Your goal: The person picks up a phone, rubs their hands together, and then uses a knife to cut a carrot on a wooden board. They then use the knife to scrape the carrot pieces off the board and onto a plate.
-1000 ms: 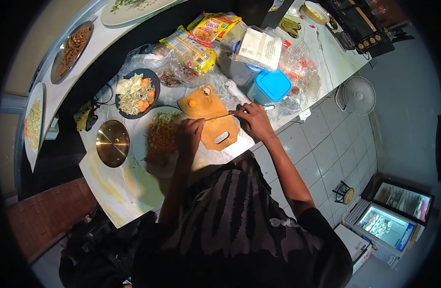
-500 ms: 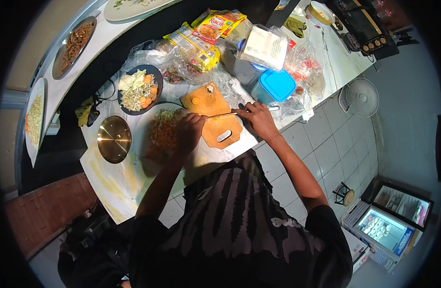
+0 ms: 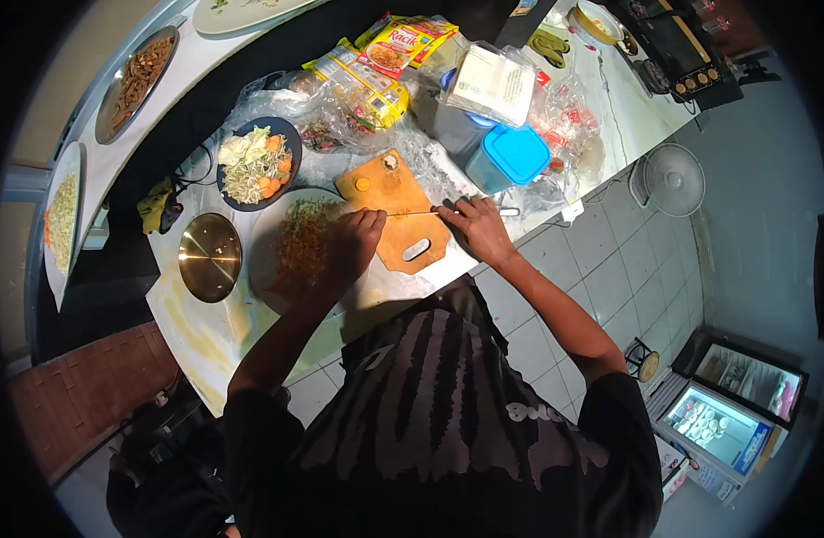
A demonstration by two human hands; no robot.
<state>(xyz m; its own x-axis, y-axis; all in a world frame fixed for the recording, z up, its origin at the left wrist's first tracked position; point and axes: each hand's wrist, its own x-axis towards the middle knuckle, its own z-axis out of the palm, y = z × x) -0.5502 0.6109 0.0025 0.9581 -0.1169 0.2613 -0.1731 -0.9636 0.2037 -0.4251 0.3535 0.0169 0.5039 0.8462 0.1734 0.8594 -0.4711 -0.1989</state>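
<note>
A knife [image 3: 410,213] lies level across the wooden cutting board [image 3: 414,235], its blade seen as a thin line. My right hand [image 3: 477,226] is closed around its handle end at the board's right edge. At the blade's other end, the bent fingers of my left hand [image 3: 362,235] pinch the knife near the tip. Under that hand sits a large plate [image 3: 261,235] heaped with shredded orange and pale green vegetables [image 3: 303,242], partly in shadow. A small round orange piece [image 3: 363,185], apparently carrot, rests on the board's upper part.
Left of the plate are a shiny gold-coloured dish [image 3: 210,257] and a dark plate of sprouts, cabbage and carrot [image 3: 280,131]. Behind the board lie yellow seasoning packets [image 3: 396,52] and plastic bags. A blue-lidded container [image 3: 514,154] stands right. Another person [image 3: 165,480] is at lower left.
Both hands keep almost the same place at the knife. My left elbow has swung outward to the left, and the whole view has shifted slightly.
</note>
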